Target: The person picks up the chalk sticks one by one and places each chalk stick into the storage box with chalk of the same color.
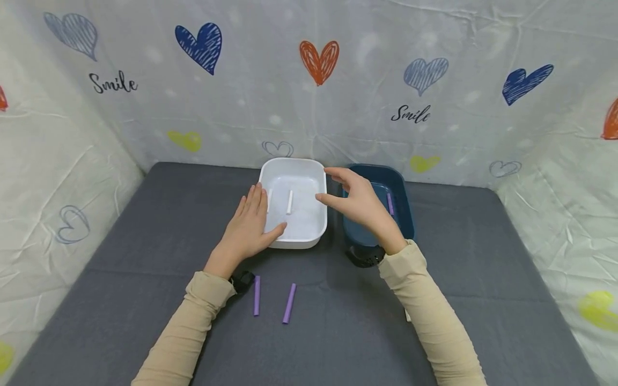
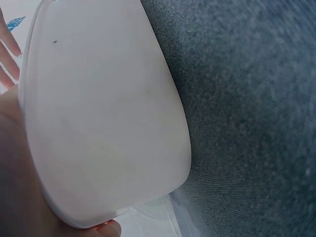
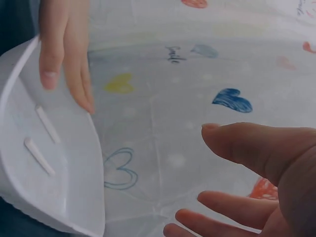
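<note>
A white tub (image 1: 300, 236) stands at the middle of the table with two white chalk sticks (image 3: 45, 123) on its floor. My left hand (image 1: 248, 220) lies over the tub's left rim, fingers straight and thumb spread inward. In the left wrist view, the tub's outer wall (image 2: 108, 108) fills much of the picture beside that hand. My right hand (image 1: 359, 201) hovers by the tub's right rim, thumb and fingers apart with nothing between them. Below it sits a dark blue tub (image 1: 407, 214) with a purple chalk stick (image 1: 390, 204) inside.
Two more purple chalk sticks, a left one (image 1: 257, 296) and a right one (image 1: 289, 303), lie on the grey cloth in front of the white tub. A pale piece (image 1: 407, 316) peeks out beside the right sleeve. A heart-printed curtain (image 1: 270, 96) hangs behind the table.
</note>
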Demonstrator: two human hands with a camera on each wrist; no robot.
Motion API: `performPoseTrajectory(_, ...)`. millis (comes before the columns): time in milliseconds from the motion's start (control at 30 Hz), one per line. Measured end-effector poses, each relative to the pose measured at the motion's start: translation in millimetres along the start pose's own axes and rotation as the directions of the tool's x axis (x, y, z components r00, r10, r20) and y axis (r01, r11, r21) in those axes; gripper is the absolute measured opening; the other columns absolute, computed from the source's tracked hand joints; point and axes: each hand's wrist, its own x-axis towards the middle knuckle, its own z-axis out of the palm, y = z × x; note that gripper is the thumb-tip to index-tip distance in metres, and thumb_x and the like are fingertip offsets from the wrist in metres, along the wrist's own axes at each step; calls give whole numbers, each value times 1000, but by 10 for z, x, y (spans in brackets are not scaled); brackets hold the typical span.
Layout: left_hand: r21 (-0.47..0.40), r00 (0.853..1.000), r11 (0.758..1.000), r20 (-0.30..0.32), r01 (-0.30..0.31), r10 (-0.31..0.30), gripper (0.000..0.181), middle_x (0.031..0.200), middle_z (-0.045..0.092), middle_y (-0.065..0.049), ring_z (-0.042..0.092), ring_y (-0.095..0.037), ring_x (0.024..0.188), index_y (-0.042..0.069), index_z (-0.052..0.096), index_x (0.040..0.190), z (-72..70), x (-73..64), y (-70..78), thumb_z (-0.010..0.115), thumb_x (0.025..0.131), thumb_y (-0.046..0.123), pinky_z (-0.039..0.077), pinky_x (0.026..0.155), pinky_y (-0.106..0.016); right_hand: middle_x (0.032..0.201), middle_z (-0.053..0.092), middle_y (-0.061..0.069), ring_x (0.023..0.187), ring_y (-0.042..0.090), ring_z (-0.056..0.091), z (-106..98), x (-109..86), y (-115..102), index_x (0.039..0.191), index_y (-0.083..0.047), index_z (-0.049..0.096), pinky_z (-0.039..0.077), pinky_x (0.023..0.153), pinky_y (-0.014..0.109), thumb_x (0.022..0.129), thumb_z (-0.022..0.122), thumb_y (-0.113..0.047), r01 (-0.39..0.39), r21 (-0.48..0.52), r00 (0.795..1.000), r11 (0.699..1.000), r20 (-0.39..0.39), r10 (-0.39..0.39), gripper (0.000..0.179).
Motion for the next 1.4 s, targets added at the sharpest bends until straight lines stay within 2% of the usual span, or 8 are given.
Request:
performPoseTrajectory(267, -4, 1000, 1000, -3, -1, 1, 100, 163, -6, -25, -7, -34, 151, -10, 3, 154, 1, 8, -1, 46, 96, 60, 1, 121, -48, 145, 52, 0, 134, 13, 47, -161, -331, 151, 144, -17, 52, 37, 111, 30, 92, 72, -33, 36, 127, 999, 991, -44, -30, 58)
performPoseTrajectory(433, 2, 1000, 1000, -10, -2, 2, 99, 163, -5, -25, -4, -36, 151, -11, 5, 154, 13, 13, -13, 46, 96, 59, 2, 121, -48, 144, 53, 0, 134, 14, 48, -257, -508, 251, 143, -16, 54, 38, 111, 35, 93, 72, -27, 79, 213, 996, 974, -66, -66, 55)
performPoseTrajectory(567, 4, 1000, 1000, -11, -1, 1, 99, 163, -5, -26, -3, -37, 151, -11, 5, 154, 18, 18, -16, 46, 96, 59, 2, 121, -49, 143, 54, 6, 132, 17, 50, -329, -639, 345, 141, -13, 56, 37, 112, 40, 93, 72, -20, 109, 282, 993, 953, -82, -90, 51)
performPoseTrajectory(700, -9, 1000, 1000, -6, -1, 1, 100, 163, -6, -25, -5, -36, 151, -11, 4, 154, 17, 23, -5, 46, 96, 59, 1, 121, -48, 141, 55, 10, 131, 19, 52, -391, -791, 473, 140, -11, 57, 42, 108, 37, 93, 71, -14, 122, 373, 990, 920, -109, -87, 48)
performPoseTrajectory(833, -12, 1000, 1000, -3, 1, -1, 99, 163, -7, -25, -6, -35, 151, -10, 3, 154, 16, 21, 7, 46, 96, 58, 0, 121, -48, 140, 56, 15, 129, 25, 54, -429, -955, 622, 138, -4, 56, 46, 103, 35, 94, 68, -7, 141, 475, 986, 868, -144, -82, 46)
performPoseTrajectory(1100, -18, 1000, 1000, -2, -1, 1, 99, 162, -6, -26, -7, -35, 151, -11, 4, 154, -1, 3, 14, 48, 97, 57, 1, 121, -49, 132, 61, 21, 122, 31, 58, -476, -1243, 961, 131, 9, 57, 48, 101, 40, 95, 62, 3, 189, 536, 974, 823, -206, -90, 37)
performPoseTrajectory(1233, -12, 1000, 1000, -7, -3, 3, 99, 162, -5, -26, -5, -36, 151, -11, 4, 154, 2, -2, 12, 47, 97, 57, 2, 121, -50, 127, 64, 18, 118, 27, 62, -498, -1383, 1164, 128, 13, 56, 48, 101, 40, 96, 60, 4, 168, 525, 980, 834, -182, -82, 33)
performPoseTrajectory(1400, -4, 1000, 1000, -3, 2, -2, 99, 163, -7, -25, -6, -35, 151, -10, 3, 154, 12, 1, 4, 46, 97, 58, 2, 121, -49, 125, 66, 15, 117, 26, 63, -478, -1547, 1405, 129, 10, 57, 50, 98, 35, 97, 61, -1, 36, 493, 996, 869, -91, 10, 34)
